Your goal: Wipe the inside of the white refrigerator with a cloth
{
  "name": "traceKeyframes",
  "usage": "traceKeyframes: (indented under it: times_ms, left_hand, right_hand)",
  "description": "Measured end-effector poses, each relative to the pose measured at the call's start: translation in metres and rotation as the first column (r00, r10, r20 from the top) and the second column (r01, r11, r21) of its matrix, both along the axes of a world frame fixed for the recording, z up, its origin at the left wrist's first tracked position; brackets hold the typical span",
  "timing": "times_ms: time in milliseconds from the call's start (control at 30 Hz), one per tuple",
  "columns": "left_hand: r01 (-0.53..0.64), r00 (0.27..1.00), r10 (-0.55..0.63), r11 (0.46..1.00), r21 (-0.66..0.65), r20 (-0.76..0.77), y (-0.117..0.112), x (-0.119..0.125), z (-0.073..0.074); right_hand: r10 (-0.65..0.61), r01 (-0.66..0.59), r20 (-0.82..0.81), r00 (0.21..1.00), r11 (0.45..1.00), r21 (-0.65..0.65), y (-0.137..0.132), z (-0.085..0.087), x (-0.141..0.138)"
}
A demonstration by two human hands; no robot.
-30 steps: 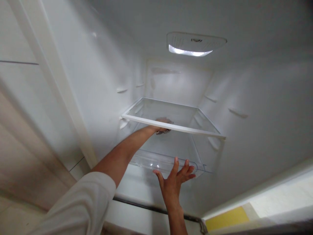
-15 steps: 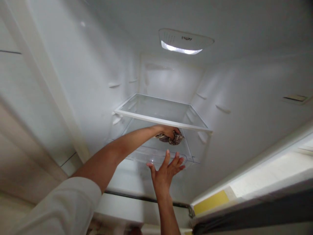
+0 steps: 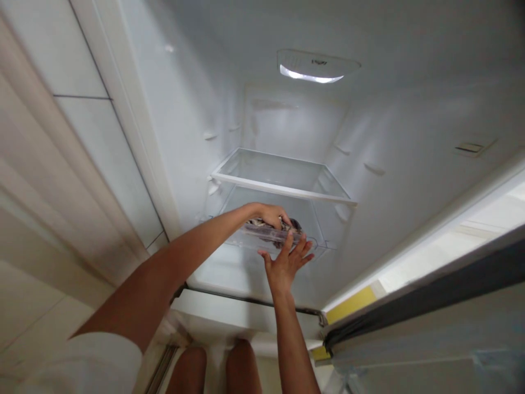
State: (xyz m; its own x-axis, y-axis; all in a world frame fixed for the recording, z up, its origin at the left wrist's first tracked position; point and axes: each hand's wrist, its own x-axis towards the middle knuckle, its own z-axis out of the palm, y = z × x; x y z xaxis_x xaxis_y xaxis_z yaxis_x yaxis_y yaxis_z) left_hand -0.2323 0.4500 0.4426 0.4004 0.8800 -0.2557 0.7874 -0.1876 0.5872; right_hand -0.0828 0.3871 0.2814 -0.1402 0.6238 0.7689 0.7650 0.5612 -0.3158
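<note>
— Down has come the left hand [image 3: 274, 214]: half a second ago it was just under the shelf [image 3: 283, 191] with the cloth, and now it is lower, reaching over the front rim of the drawer [image 3: 246, 236].
— And the cloth [image 3: 296, 225]?
— Inside the drawer, showing dark and mottled through the clear front wall, bunched under the left hand.
— How is that grip?
— Closed: fingers curled down over the cloth, knuckles up, wrist above the rim.
— The right hand [image 3: 285, 264]?
— It has risen a little and now lies against the drawer's front from outside. Its grip is wide apart, fingers spread and pointing up, holding nothing. The fingertips [image 3: 289, 236] touch the clear plastic, right in front of the cloth.
— So the two hands are close?
— Nearly meeting, with only the drawer wall between them.
— What is around?
— White fridge walls, the glass shelf just above the drawer, and a lit lamp [image 3: 315, 68] in the ceiling well above. At the bottom edge are the person's two knees [image 3: 192, 372].
</note>
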Motion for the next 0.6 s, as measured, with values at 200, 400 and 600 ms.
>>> traceKeyframes:
  times_ms: [200, 400, 600]
  left_hand:
    - [-0.159, 0.961, 0.135, 0.983, -0.086, -0.239, -0.045, -0.057, 0.027]
    - [-0.29, 0.839, 0.275, 0.956, 0.042, -0.469, -0.046, -0.07, 0.028]
    - [-0.423, 0.681, 0.552, 0.833, 0.356, -0.482, -0.041, -0.067, 0.001]
  right_hand:
    - [-0.009, 0.009, 0.002, 1.0, 1.0, 0.023, -0.002, 0.002, -0.001]
    - [-0.018, 0.018, -0.007, 1.0, 1.0, 0.009, -0.003, 0.002, -0.001]
    - [-0.003, 0.004, -0.034, 0.999, 1.0, 0.011, -0.002, 0.001, -0.001]
